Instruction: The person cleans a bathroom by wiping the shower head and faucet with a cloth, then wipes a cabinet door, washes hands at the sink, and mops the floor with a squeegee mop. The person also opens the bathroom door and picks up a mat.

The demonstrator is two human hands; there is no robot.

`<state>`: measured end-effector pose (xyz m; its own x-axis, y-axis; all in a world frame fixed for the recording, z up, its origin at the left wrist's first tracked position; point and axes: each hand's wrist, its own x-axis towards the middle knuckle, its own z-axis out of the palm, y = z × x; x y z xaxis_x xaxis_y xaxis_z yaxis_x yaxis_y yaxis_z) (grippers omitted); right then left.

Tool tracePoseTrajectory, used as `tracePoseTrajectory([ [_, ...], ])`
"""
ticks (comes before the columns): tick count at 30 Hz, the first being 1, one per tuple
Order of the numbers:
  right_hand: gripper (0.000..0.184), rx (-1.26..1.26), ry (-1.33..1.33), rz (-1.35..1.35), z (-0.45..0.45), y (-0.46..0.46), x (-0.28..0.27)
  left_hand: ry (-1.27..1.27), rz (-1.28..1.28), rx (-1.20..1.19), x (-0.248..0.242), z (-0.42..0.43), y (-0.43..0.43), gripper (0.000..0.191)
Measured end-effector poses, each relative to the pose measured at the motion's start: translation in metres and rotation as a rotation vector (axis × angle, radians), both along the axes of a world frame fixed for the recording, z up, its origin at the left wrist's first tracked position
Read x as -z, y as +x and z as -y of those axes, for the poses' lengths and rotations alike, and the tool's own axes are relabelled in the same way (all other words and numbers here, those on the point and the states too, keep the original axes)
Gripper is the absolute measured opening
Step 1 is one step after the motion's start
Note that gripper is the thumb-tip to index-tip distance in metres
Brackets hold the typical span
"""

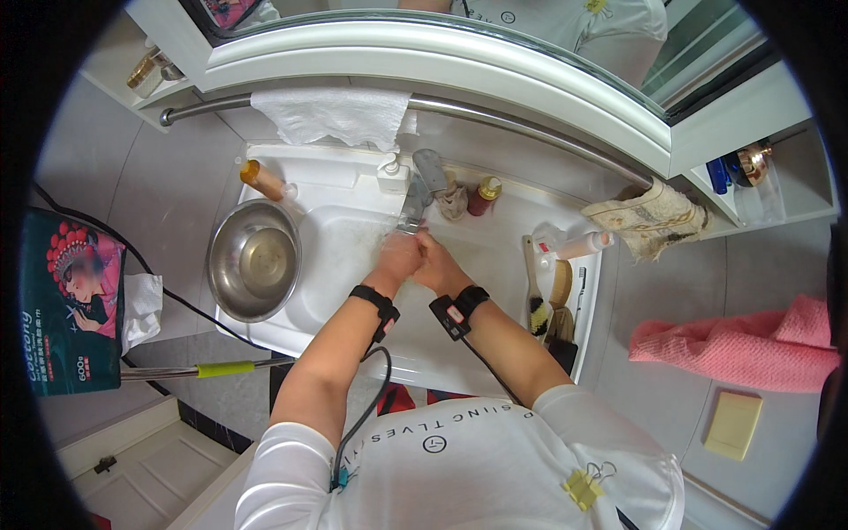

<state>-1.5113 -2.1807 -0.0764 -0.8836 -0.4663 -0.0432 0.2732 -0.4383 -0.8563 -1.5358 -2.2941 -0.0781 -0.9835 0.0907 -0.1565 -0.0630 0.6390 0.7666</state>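
Note:
Both hands meet under the spout of a metal faucet (415, 199), over the basin of a white washbasin (331, 238). My left hand (399, 257) is curled and presses against my right hand (437, 262). Wet skin shows on the left one. Their fingers overlap, so whether anything lies between them is hidden. A black strap with a small device circles each wrist. Behind the faucet stand a white pump bottle (393, 173) and a bottle with a gold cap (485, 195).
A steel bowl (222, 265) rests on the left rim. Along the right rim lie a long-handled brush (532, 285), a wooden brush (562, 281), a toothbrush (581, 288) and a pinkish bottle (583, 245). A steel towel rail (517, 126) with a white cloth (331, 116) crosses behind.

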Motion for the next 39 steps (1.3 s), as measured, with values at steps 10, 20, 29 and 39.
tracePoseTrajectory([
  [10, 0.022, 0.228, -0.141, 0.661, 0.023, -0.036, 0.033, 1.726, 0.553, -0.543, 0.007, 0.007, 0.032, 0.025],
  [20, 0.033, 0.044, 1.029, -0.43, 0.02, -0.028, 0.032, 1.498, 0.778, -0.669, -0.005, -0.007, 0.014, 0.026],
  [29, 0.013, 0.02, -0.122, 0.225, 0.008, -0.013, 0.028, 1.614, 0.544, -0.48, 0.019, -0.002, 0.009, 0.022],
  [39, 0.031, 0.315, 0.858, -0.199, -0.057, -0.034, -0.023, 1.52, 0.67, -0.574, -0.008, -0.003, 0.014, 0.031],
])
